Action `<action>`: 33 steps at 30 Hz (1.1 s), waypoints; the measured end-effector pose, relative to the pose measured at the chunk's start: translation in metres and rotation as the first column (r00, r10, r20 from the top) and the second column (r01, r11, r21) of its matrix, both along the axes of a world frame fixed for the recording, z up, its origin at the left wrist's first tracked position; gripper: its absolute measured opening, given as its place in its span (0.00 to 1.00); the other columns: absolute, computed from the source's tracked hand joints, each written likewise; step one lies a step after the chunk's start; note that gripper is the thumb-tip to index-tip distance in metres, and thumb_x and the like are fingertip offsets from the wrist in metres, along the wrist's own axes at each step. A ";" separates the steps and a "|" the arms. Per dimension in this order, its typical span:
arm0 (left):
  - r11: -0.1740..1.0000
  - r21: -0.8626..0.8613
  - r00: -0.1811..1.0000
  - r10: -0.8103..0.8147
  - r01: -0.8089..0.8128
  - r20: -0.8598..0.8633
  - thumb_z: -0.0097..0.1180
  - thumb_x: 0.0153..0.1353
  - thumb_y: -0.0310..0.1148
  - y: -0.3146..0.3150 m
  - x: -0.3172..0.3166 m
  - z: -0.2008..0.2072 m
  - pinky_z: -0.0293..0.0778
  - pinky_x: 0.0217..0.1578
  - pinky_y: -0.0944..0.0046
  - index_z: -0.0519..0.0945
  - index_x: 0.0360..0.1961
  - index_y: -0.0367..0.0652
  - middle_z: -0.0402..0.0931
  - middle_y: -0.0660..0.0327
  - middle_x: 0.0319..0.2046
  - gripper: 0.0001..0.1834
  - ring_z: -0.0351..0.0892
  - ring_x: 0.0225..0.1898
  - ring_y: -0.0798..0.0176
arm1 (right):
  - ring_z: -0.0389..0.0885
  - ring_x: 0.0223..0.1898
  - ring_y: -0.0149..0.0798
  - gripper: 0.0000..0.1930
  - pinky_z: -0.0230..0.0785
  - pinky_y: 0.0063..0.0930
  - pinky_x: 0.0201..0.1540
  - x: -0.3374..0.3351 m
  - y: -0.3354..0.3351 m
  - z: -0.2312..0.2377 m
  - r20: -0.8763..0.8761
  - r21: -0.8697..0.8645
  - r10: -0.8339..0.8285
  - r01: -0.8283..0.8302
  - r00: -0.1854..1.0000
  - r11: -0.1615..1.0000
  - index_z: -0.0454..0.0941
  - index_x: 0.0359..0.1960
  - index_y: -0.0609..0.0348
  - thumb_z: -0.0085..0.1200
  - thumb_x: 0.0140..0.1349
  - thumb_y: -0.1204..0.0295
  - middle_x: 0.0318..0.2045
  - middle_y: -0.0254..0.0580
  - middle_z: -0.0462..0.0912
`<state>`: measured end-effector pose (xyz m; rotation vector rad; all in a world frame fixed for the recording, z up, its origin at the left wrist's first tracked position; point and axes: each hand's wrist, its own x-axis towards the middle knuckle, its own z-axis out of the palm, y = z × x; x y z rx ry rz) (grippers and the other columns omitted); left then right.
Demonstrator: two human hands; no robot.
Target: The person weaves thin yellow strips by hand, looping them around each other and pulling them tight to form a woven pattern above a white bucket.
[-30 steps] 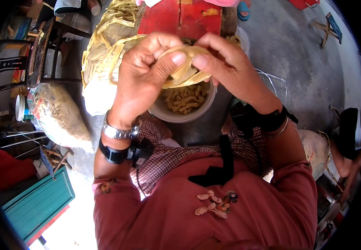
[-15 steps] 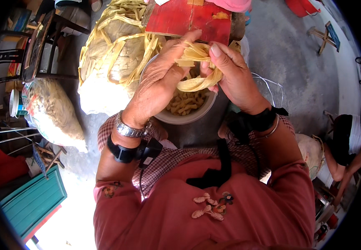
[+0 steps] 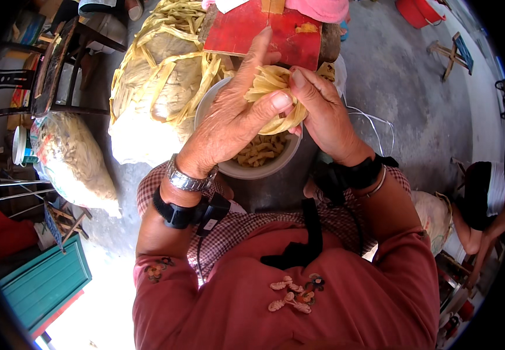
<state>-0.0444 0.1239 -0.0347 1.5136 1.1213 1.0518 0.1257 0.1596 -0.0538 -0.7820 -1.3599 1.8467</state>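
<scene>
A long, pale yellow, flat strip, seemingly a dried vegetable stalk, is wound into a looped coil (image 3: 271, 81) between my two hands. My right hand (image 3: 322, 111) pinches the coil's right side, thumb on top and fingers curled beneath. My left hand (image 3: 229, 116) is at the coil's left, its thumb pressed on the near side and its index finger pointing forward; its other fingers are partly hidden. Right below the hands stands a white bucket (image 3: 258, 172) with many small yellowish-brown twisted pieces (image 3: 259, 150) in it.
Ahead is a red board (image 3: 235, 29) with a pink cloth (image 3: 322, 9) behind it. A large pale bag (image 3: 147, 128) draped with yellow strips (image 3: 162, 73) stands left of the bucket. Another full sack (image 3: 74, 151), a dark wooden chair (image 3: 54, 70) and a small stool (image 3: 456, 55) stand around.
The strip is gathered into a tighter coil. My left thumb has come over onto it, and the left index finger now stretches farther forward.
</scene>
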 end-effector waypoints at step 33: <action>0.947 -0.231 0.788 -0.036 0.223 0.614 0.39 0.69 0.46 -0.015 0.004 -0.048 0.81 0.29 0.56 0.74 0.42 0.32 0.77 0.52 0.36 0.24 0.83 0.34 0.53 | 0.72 0.46 0.36 0.27 0.66 0.28 0.48 0.022 0.006 -0.045 0.471 0.184 0.016 -0.116 0.882 0.976 0.66 0.52 0.62 0.33 0.70 0.49 0.44 0.44 0.73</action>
